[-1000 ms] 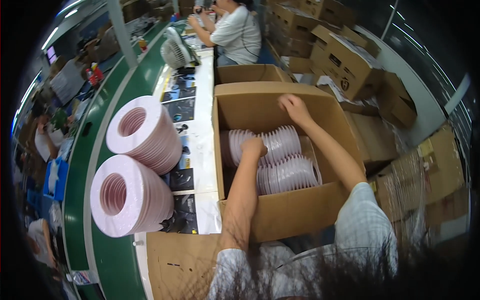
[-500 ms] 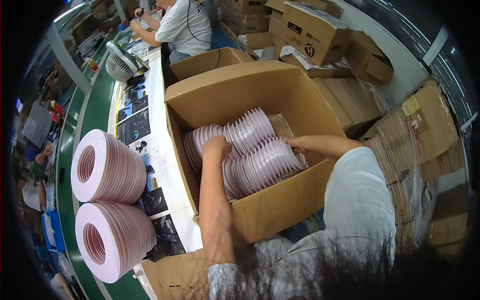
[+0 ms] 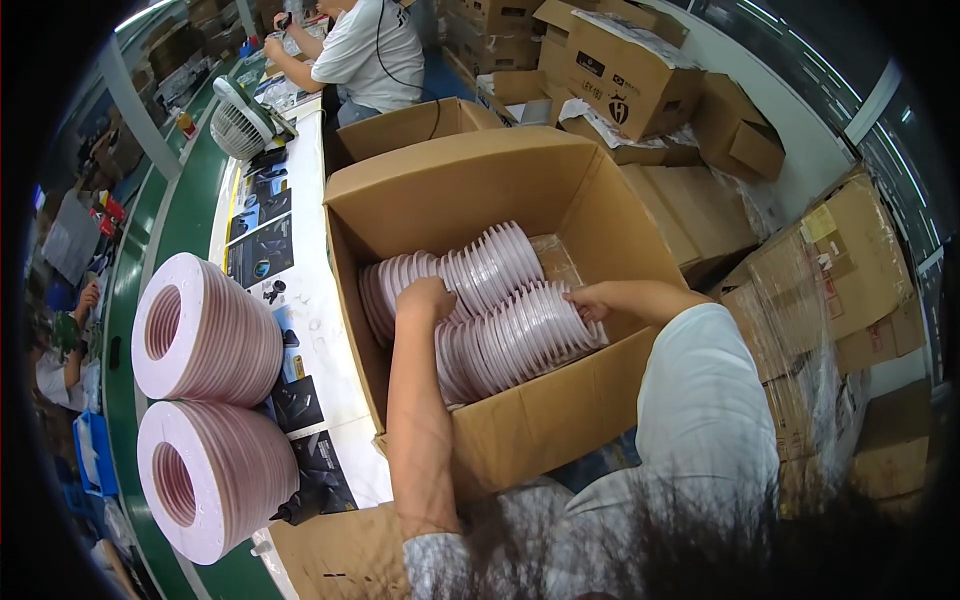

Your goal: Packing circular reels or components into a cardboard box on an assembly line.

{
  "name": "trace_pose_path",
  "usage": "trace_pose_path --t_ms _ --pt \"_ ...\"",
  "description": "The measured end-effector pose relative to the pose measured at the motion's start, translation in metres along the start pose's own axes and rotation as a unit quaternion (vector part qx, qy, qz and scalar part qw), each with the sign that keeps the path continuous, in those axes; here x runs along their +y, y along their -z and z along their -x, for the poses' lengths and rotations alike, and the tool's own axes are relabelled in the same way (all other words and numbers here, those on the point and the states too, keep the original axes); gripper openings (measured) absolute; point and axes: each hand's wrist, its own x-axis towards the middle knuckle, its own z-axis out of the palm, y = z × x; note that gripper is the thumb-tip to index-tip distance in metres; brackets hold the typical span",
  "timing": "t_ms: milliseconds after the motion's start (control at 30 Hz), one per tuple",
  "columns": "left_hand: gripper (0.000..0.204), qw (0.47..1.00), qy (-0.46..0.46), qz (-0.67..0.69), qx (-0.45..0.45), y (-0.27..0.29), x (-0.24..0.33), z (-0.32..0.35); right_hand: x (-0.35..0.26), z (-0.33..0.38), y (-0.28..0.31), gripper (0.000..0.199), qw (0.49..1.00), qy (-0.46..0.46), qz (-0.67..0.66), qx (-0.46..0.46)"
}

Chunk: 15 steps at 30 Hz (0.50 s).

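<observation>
box: large open cardboard box is set at the desk's right edge; taken as the landmark.
rings in box: rows of thin pink-white flat rings are stood on edge inside the box; near row lies along the front wall, far row sits behind it toward the back wall.
left hand: left hand is reached down into the box at the near row's left end; fingers are curled against the rings, touching. A full grip cannot be told.
right hand: right hand is placed at the near row's right end, by the box's right wall; fingers are bent onto the last rings, partly closed. The row is pressed between both hands.
stacks: two big stacks of the same rings, upper and lower, are laid on their sides left of the box.
desk: white desk runs along the box's left side; dark printed sheets are spread on it.
fan: small white fan is stood beyond the box, up-left.
co-worker: a person in a white shirt is seated behind the box.
</observation>
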Motion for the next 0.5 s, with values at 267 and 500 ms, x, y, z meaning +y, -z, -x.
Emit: trace_pose_path --t_ms 267,500 --pt "0.035 0.998 -0.040 0.024 0.045 0.000 0.003 0.002 -0.038 0.085 -0.001 0.055 0.997 0.019 -0.060 0.033" --pt "0.039 0.883 -0.253 0.375 0.129 -0.013 0.045 0.004 -0.098 0.176 -0.072 0.044 0.889 0.408 -0.206 -0.014"
